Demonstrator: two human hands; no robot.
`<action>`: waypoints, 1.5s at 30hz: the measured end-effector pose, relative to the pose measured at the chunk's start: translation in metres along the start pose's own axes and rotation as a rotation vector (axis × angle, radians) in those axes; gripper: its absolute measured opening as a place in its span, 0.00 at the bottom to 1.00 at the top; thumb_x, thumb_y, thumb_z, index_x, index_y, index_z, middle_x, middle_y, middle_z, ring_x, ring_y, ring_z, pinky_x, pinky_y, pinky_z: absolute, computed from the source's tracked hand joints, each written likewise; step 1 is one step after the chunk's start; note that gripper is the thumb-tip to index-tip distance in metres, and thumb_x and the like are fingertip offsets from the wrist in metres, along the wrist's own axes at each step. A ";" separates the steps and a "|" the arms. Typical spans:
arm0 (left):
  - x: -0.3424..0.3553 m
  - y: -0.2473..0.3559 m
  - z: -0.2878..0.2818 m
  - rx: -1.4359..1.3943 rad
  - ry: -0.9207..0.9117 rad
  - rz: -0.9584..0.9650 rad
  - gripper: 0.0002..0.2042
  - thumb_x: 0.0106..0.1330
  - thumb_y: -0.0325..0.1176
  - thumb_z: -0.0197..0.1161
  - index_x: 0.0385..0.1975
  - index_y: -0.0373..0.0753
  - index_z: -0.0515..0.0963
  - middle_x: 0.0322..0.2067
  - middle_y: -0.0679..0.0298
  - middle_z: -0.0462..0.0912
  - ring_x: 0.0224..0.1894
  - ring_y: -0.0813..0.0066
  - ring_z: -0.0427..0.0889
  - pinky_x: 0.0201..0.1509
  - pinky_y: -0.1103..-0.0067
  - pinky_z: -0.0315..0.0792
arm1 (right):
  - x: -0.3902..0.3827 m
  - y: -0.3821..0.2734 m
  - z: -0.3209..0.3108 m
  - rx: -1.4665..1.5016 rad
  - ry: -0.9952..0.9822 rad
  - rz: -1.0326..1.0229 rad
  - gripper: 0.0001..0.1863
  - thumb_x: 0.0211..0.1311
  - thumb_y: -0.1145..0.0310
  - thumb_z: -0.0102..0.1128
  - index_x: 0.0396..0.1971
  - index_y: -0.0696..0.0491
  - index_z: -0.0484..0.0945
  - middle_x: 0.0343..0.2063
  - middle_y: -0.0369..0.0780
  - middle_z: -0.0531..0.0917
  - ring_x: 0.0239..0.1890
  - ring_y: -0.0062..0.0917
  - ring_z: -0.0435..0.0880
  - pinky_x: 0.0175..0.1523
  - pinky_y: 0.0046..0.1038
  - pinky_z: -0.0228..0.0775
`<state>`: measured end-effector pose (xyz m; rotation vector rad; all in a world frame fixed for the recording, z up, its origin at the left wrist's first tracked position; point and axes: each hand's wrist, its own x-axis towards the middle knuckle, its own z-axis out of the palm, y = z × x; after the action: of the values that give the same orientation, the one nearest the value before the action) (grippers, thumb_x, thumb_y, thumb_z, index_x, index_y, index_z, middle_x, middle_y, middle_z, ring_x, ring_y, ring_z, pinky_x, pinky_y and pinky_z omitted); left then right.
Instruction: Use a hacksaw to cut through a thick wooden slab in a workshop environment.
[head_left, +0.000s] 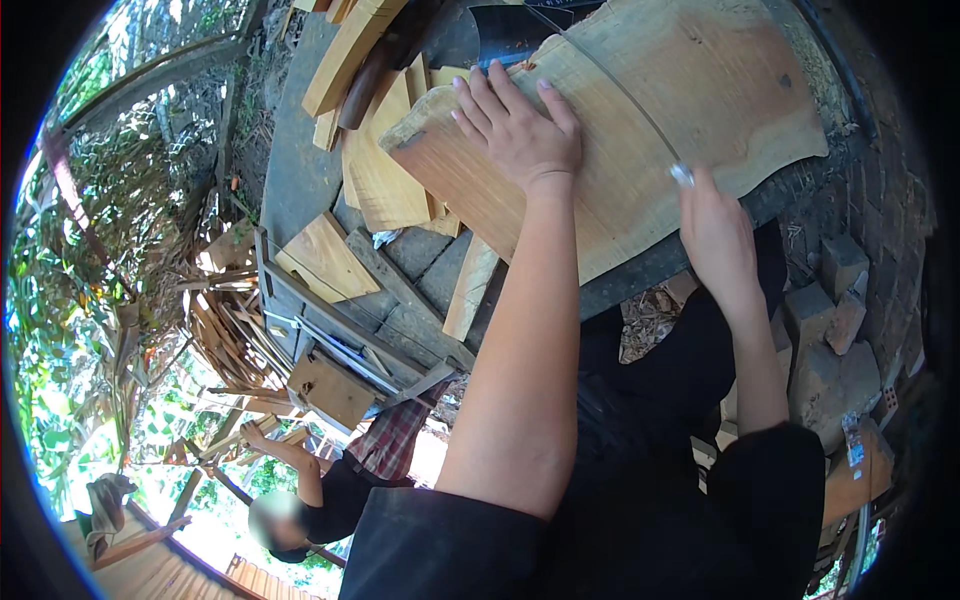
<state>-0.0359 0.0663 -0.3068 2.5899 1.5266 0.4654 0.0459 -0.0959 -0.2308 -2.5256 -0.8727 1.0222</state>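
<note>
1. A wide wooden board point(625, 160) with a wavy edge is laid flat on the grey table point(305, 170); its surface is spread beneath the left hand point(520, 130) and stretches past the right hand point(715, 235) on the far side.
2. Nothing is grasped by the left hand: its palm is set down on the board near the left end, with the fingers spread and pointed away from the body.
3. The right hand is curled closed at the board's near edge, and a small shiny piece point(682, 175) is pinched at its fingertips; what kind of thing it is cannot be told.
4. From that pinch, a thin dark strip point(612, 78) is run across the board, away and to the left, and is passed to the right of the left hand.
5. Left of the left hand, a flat offcut point(380, 190) is partly covered by the board; farther left and nearer the body, another offcut point(325, 260) is placed.
6. Beyond these, left of the left fingertips, a thick wooden beam point(350, 55) is seen.
7. To the right of the right grip and nearer the body, blocks point(845, 265) are piled below the table.
8. Well apart, left of both hands, a piece of wood is held by another person point(330, 500).
</note>
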 end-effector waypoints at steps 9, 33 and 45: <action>0.004 -0.019 -0.003 0.050 0.019 0.004 0.25 0.58 0.44 0.48 0.52 0.34 0.64 0.54 0.54 0.63 0.63 0.54 0.51 0.65 0.61 0.43 | -0.032 0.001 0.019 0.075 -0.005 0.026 0.10 0.63 0.65 0.42 0.32 0.58 0.66 0.17 0.54 0.76 0.24 0.49 0.77 0.27 0.45 0.66; -0.002 0.000 0.004 -0.012 0.026 0.014 0.24 0.57 0.43 0.49 0.51 0.33 0.64 0.54 0.52 0.63 0.63 0.53 0.51 0.65 0.61 0.43 | -0.018 0.005 0.017 0.000 0.006 0.077 0.11 0.63 0.65 0.41 0.32 0.58 0.66 0.18 0.52 0.77 0.25 0.48 0.78 0.28 0.46 0.68; 0.001 -0.009 -0.001 0.037 0.020 0.016 0.25 0.58 0.44 0.48 0.52 0.34 0.63 0.54 0.54 0.63 0.63 0.54 0.51 0.65 0.61 0.43 | -0.060 0.018 0.007 0.015 -0.030 0.091 0.08 0.62 0.67 0.44 0.30 0.58 0.64 0.16 0.51 0.77 0.23 0.46 0.78 0.27 0.45 0.68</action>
<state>-0.0431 0.0721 -0.3081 2.6345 1.5367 0.4699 0.0142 -0.1470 -0.2122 -2.5646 -0.7608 1.0923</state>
